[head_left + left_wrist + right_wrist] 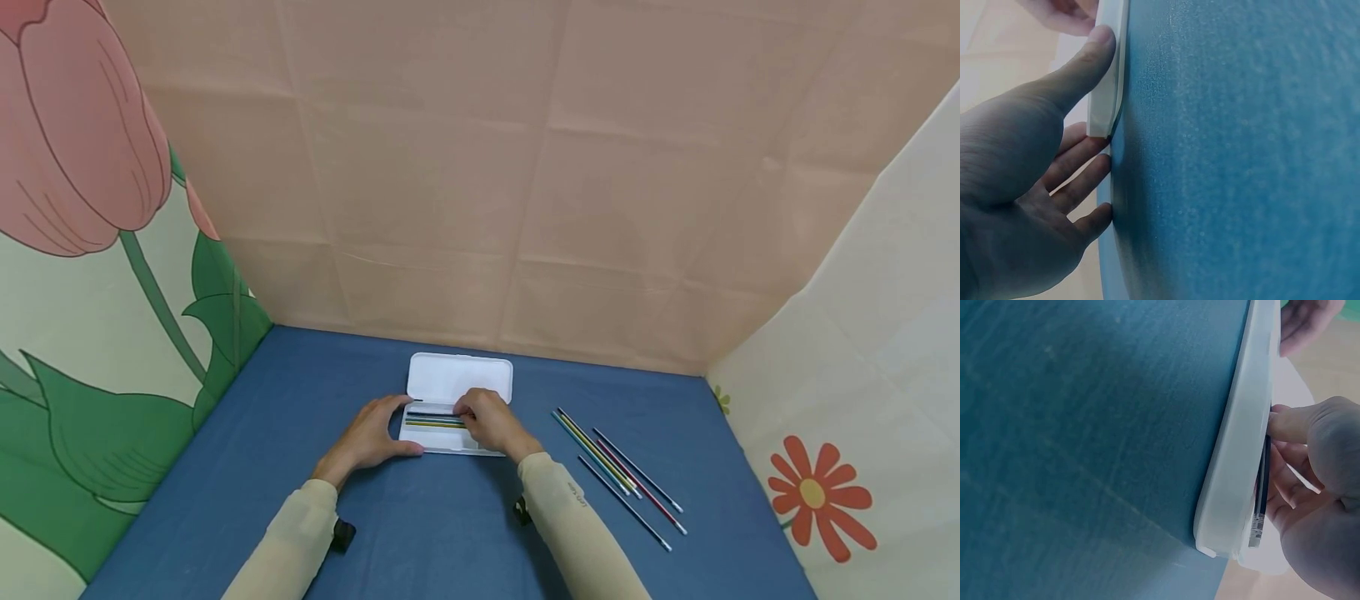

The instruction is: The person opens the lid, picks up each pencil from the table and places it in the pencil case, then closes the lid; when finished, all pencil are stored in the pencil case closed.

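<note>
A white pencil case [450, 447] lies on the blue cloth, its lid [446, 377] raised at the back. Several pencils [431, 423], yellow and dark ones among them, lie lengthwise inside. My left hand [369, 433] holds the case at its left end, thumb on the front wall and index finger by the hinge corner. Over the right half of the case, my right hand [492, 422] pinches a dark pencil [1262, 481] between thumb and fingers. That pencil's silver band and pale eraser end show in the right wrist view; the hand hides much of the case's right side from above.
To the right of the case, several loose pencils [636, 500] lie slanted on the blue cloth [420, 533], in yellow, teal, red and dark colours. A beige fabric wall [450, 208] stands behind, with flower-printed panels on both sides.
</note>
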### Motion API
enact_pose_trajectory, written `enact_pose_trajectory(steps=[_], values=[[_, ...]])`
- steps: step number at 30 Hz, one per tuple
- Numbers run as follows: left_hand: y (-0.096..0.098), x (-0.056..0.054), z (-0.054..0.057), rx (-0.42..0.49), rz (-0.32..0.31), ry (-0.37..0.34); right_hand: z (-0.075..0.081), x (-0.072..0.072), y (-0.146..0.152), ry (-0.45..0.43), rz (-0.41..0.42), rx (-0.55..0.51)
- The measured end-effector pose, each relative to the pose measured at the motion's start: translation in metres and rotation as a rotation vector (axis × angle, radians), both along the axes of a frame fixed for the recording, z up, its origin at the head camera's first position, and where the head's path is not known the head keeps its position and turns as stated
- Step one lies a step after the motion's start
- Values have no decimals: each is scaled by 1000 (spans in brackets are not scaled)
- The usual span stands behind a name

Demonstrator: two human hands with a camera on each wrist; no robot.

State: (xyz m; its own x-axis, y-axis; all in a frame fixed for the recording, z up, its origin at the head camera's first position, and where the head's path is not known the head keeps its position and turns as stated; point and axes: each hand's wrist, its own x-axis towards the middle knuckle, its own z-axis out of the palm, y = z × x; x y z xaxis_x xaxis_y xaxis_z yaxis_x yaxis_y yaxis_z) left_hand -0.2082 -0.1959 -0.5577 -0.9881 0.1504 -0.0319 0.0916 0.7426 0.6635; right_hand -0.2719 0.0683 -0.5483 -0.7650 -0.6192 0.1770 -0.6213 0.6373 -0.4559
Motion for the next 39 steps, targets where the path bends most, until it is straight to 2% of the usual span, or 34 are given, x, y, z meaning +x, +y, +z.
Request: enact_pose_trajectory(steps=[6, 9, 12, 13, 16, 19, 24, 32, 39], values=[[0, 0, 1, 2, -2, 1, -4, -3, 1, 15, 20, -8], [0, 0, 1, 0, 0, -2, -17, -12, 3, 57, 46, -31], [0, 1, 1, -6, 3, -5, -45, -26, 6, 129, 63, -43], [1, 1, 1, -7, 4, -7, -48, -28, 6, 135, 63, -40], [1, 1, 1, -8, 7, -12, -46, -26, 7, 134, 65, -46], [2, 1, 2, -8, 9, -17, -21, -12, 5, 77, 53, -45], [1, 1, 2, -6, 0, -6, -5, -1, 3, 10, 7, -1], [0, 0, 2, -7, -18, 17, -1, 3, 7, -89, -13, -7], [2, 0, 3, -2, -11, 7, 1, 11, 17, -111, -15, -48]])
